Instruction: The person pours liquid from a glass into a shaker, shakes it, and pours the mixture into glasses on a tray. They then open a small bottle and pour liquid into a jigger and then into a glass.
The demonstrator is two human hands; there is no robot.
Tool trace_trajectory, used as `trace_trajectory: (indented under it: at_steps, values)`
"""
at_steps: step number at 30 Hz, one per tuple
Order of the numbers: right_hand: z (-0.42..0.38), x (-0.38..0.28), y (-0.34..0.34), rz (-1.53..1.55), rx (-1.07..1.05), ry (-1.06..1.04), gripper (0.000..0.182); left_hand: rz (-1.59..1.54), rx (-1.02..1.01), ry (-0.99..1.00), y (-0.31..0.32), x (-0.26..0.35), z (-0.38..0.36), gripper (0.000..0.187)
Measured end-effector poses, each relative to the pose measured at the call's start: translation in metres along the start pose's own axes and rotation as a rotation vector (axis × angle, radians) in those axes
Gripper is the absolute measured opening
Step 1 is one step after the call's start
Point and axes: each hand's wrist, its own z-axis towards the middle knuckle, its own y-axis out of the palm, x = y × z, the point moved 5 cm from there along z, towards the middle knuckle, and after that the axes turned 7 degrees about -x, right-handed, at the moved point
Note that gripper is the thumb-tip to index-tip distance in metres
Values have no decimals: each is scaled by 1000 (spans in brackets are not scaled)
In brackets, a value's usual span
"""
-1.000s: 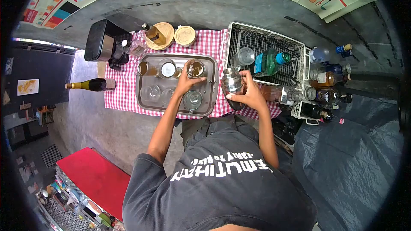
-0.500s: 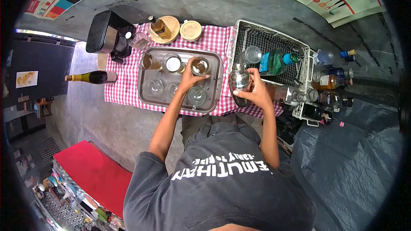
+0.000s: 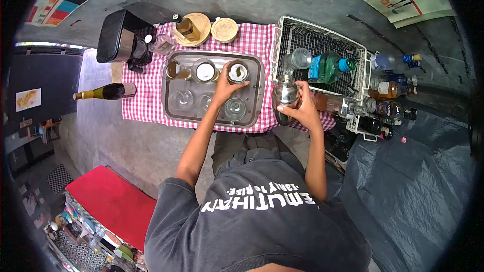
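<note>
My left hand is wrapped around a glass of dark drink with white froth on top, at the tray's back right. My right hand grips a shiny metal cocktail shaker beside the tray's right edge. On the brown tray, a glass with a pale foamy top and a glass of amber drink stand left of the held one. Clear glasses line the front, among them a left one and a right one; my left forearm partly covers that row.
Right of the tray, a white wire basket holds a green bottle and a clear glass vessel. Several bottles crowd its right side. A black machine, an amber bottle and a wine bottle stand to the left and back.
White froth now shows on the drink in the glass my left hand holds. Both hands keep their holds, and the whole view has shifted slightly.
</note>
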Motion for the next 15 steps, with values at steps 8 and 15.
trace_trajectory:
  at_steps: [8,15]
  values:
    - [-10,-8,11,8,25,5,84,-116,-56,-143,-2,-2,-7,89]
    - [-13,-3,21,67,58,-49,81,-178,-51,-469,-17,-13,-36,75]
